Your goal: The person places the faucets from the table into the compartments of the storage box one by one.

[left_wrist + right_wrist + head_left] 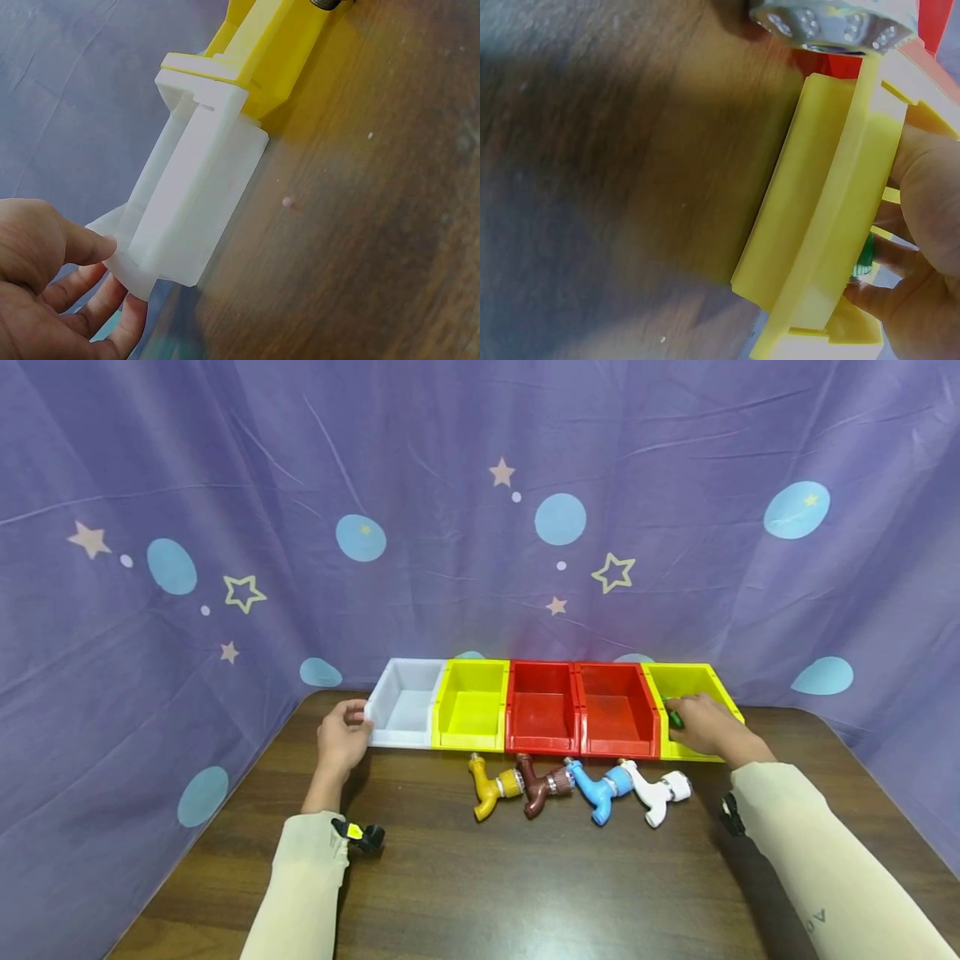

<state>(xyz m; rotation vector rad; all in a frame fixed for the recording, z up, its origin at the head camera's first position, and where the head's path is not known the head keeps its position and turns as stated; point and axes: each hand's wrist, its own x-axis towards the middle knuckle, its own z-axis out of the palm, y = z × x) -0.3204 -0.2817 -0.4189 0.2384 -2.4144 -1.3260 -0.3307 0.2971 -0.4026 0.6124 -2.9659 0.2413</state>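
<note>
My left hand (343,737) pinches the left side wall of the white bin (405,710), thumb on its rim and fingers curled against the outside, as the left wrist view (60,277) shows too. At the other end of the row, my right hand (705,724) reaches into the right-hand yellow bin (693,675) and grips a green tap (674,719). Most of that tap is hidden by the hand; a green ridged part (864,257) shows between bin wall and fingers. In front of the bins lie a yellow tap (487,788), a brown tap (537,788), a blue tap (600,790) and a white tap (655,792).
Between the end bins stand another yellow bin (471,714) and two red bins, the left one (543,714) and the right one (619,714), all side by side. The wooden table (510,893) runs back to a purple curtain (450,485) with stars and blue spots.
</note>
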